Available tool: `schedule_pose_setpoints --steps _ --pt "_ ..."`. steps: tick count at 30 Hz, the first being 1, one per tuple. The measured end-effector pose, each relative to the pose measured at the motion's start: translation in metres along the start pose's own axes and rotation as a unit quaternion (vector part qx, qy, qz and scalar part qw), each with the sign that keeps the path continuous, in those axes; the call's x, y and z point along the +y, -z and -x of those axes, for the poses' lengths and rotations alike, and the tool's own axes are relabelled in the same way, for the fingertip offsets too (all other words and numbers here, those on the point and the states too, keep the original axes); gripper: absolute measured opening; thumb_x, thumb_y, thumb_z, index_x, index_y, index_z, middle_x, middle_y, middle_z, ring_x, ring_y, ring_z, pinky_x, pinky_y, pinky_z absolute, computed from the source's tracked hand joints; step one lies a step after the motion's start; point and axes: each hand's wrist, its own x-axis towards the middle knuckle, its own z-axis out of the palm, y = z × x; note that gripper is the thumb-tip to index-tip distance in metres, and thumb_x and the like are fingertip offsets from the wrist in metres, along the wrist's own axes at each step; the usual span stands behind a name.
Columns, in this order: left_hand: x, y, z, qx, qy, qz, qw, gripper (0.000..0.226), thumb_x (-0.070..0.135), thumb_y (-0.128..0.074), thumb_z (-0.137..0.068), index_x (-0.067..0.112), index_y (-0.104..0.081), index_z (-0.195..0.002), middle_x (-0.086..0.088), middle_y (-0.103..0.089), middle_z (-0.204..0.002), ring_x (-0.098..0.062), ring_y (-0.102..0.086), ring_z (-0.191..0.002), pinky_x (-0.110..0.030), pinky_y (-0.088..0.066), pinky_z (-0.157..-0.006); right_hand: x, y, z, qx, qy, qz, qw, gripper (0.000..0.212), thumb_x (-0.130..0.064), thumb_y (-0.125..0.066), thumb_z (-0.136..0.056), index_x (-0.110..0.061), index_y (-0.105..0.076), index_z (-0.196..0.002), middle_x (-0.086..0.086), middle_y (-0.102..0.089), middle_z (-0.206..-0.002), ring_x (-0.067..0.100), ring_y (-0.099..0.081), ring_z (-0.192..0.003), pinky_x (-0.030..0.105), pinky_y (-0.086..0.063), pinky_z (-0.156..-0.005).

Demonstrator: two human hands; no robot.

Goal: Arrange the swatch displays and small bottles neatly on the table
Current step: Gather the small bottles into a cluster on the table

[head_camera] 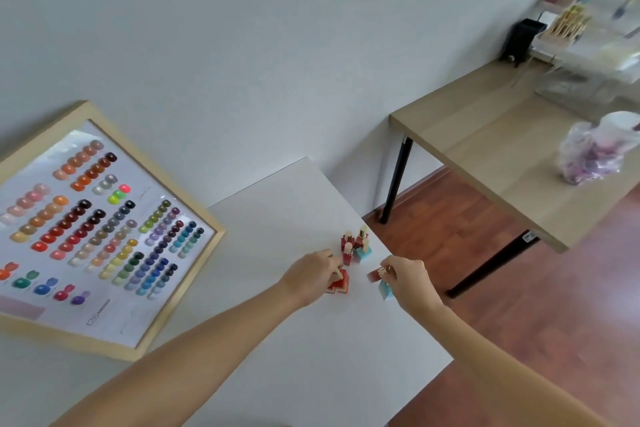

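Note:
A wood-framed swatch display (104,236) with rows of coloured nail samples leans against the wall on the left of the white table (294,340). A cluster of small bottles (355,246), dark red and light blue with pale caps, stands near the table's right edge. My left hand (313,276) grips red bottles (339,282) resting on the table just below the cluster. My right hand (408,279) holds a dark red bottle (375,275) sideways in its fingertips and a light blue bottle (386,289) under the palm, at the table's edge.
A wooden table (502,149) with black legs stands to the right across a gap of brown floor. On it are a plastic bag (592,156) of small items, clear racks (571,28) of bottles and a black box (523,40).

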Motion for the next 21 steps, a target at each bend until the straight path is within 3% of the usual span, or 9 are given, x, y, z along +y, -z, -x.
schedule_pose_setpoints --steps 3,6,10,15,21 --pt "0.02 -0.008 -0.018 0.024 0.015 0.025 0.999 0.029 0.016 -0.047 -0.097 0.006 -0.053 -0.123 -0.013 -0.061 -0.107 -0.032 -0.06 -0.095 -0.036 -0.048 -0.077 0.006 0.006 -0.006 0.01 -0.017 -0.022 1.0 0.015 -0.009 -0.05 -0.092 -0.004 -0.063 -0.095 0.015 -0.068 -0.088 0.031 -0.064 -0.077 0.04 -0.055 -0.065" --pt "0.035 -0.015 -0.032 0.034 0.037 0.043 0.998 0.022 0.012 -0.047 -0.095 0.006 -0.058 -0.114 -0.013 -0.063 -0.109 -0.032 -0.062 -0.098 -0.036 -0.048 -0.079 0.006 0.009 -0.014 0.003 -0.017 -0.023 1.0 0.015 -0.005 -0.048 -0.091 -0.001 -0.062 -0.093 0.016 -0.069 -0.088 0.034 -0.065 -0.08 0.047 -0.056 -0.069" --pt "0.048 -0.022 -0.045 0.047 0.069 0.05 0.995 0.024 0.012 -0.048 -0.095 0.008 -0.058 -0.117 -0.013 -0.064 -0.11 -0.031 -0.063 -0.1 -0.039 -0.051 -0.083 0.007 0.009 -0.024 -0.01 0.003 -0.013 1.0 0.017 0.002 -0.049 -0.089 -0.004 -0.064 -0.095 0.009 -0.072 -0.089 0.027 -0.068 -0.078 0.043 -0.059 -0.068" --pt "0.056 -0.029 -0.056 0.062 0.086 0.063 0.992 0.031 0.012 -0.053 -0.095 0.013 -0.056 -0.125 -0.011 -0.065 -0.116 -0.028 -0.065 -0.104 -0.038 -0.055 -0.089 0.008 0.009 -0.032 -0.019 0.025 0.001 1.0 0.014 -0.001 -0.053 -0.091 -0.006 -0.064 -0.095 0.012 -0.07 -0.086 0.027 -0.068 -0.076 0.042 -0.058 -0.068" --pt "0.058 -0.031 -0.062 0.062 0.088 0.057 0.993 0.026 0.012 -0.051 -0.094 0.011 -0.055 -0.12 -0.013 -0.065 -0.112 -0.031 -0.065 -0.098 -0.039 -0.054 -0.082 0.014 0.006 -0.032 -0.017 0.039 -0.003 0.999 0.014 -0.002 -0.051 -0.091 -0.006 -0.063 -0.098 0.016 -0.069 -0.087 0.032 -0.065 -0.079 0.045 -0.056 -0.071"
